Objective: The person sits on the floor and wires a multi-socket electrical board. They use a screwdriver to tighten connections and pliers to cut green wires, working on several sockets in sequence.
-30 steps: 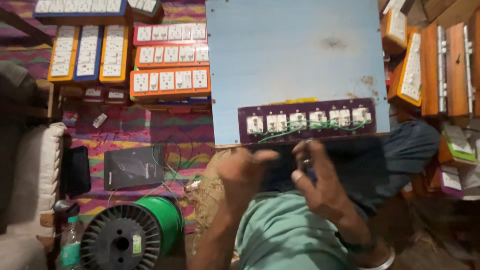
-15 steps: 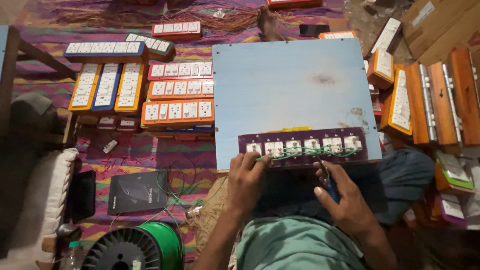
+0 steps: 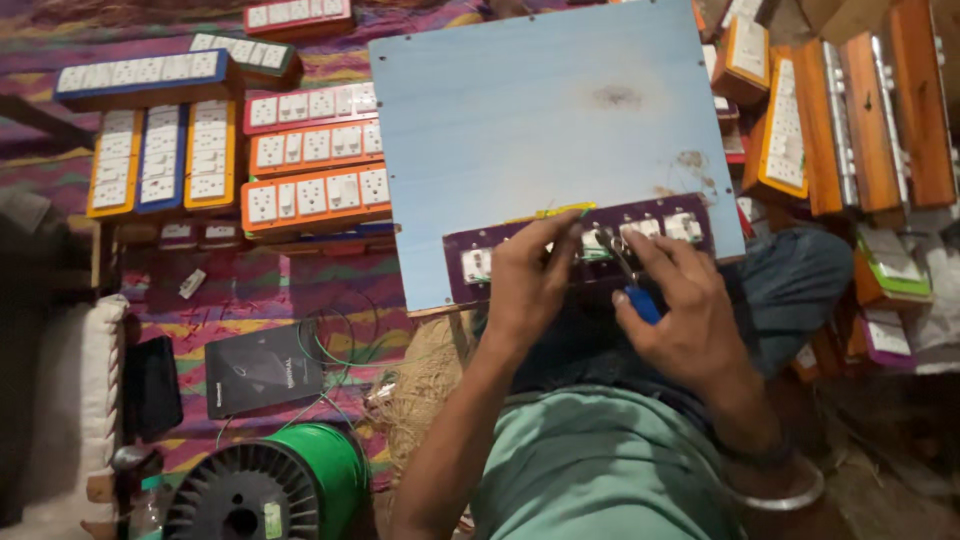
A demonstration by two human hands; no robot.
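A purple switchboard panel with several white sockets lies along the near edge of a pale blue board resting on my lap. My left hand presses on the panel's middle, fingers curled over a yellow and green wire. My right hand grips a blue-handled tool, its metal tip pointing at the panel between the sockets.
Finished switchboards with orange, yellow and blue frames lie on the patterned mat to the left. Wooden orange boxes stack at the right. A green wire spool and a black box sit at the lower left.
Both hands have risen from my lap onto the purple panel. The left now covers its middle and the right has brought the tool tip to it. The view has tilted nearer.
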